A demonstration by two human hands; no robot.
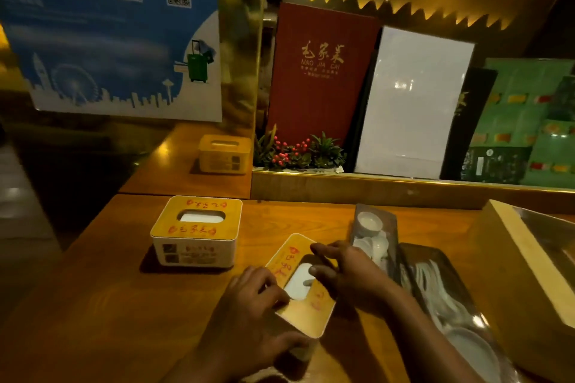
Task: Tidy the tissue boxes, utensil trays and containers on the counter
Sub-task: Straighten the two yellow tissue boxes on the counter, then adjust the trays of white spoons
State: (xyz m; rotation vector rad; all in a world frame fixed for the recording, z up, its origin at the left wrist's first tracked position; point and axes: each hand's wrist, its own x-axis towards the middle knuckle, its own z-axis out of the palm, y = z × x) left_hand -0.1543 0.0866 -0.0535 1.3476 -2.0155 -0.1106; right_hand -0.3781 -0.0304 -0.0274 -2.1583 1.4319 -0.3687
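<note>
A white tissue box with a yellow lid [303,311] sits near the counter's front, turned at an angle. My left hand [252,305] grips its near left side, thumb against the front wall. My right hand [345,274] rests on its lid from the right, fingers spread over the slot. A second tissue box [196,232] stands square to the left and farther back. A third tissue box [224,154] sits on the raised ledge behind. Two dark wrapped utensil trays [375,235] [448,305] with white dishes and spoons lie to the right.
The wooden counter [109,305] has a drop-off at its left edge. A light wooden box [529,261] stands at the far right. Behind a low ledge stand a plant with red berries [295,154], a red menu [320,71] and other menus.
</note>
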